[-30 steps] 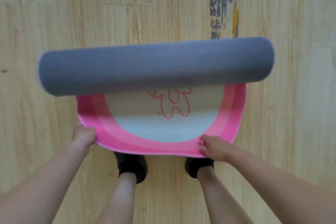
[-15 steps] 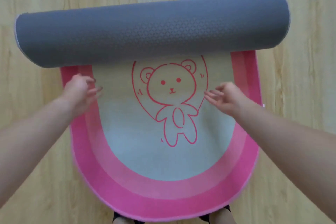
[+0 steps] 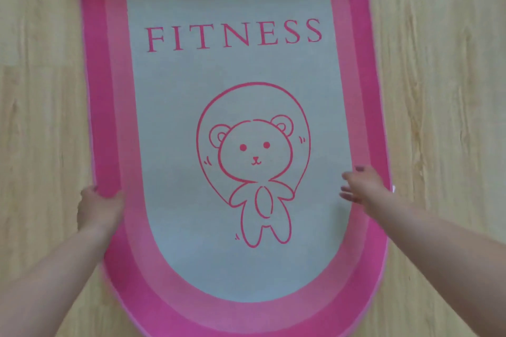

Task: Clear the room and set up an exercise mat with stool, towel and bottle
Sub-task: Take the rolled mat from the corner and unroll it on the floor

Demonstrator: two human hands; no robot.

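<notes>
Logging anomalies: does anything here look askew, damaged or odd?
Nothing stands out. The mat lies flat, uncreased, on the wooden floor; left hand grips its left border, right hand open above the right one.

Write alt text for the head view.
A pink-bordered exercise mat printed with FITNESS and a bear drawing lies flat on a wooden floor. The left hand touches its left edge; the right hand, open, is over its right border.

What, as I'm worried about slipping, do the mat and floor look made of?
The mat: probably foam or rubber, matte printed top; it shows fine texture and no glare. The floor: likely laminate or vinyl planks in pale wood grain, faint sheen; seams show, real wood possible.
</notes>
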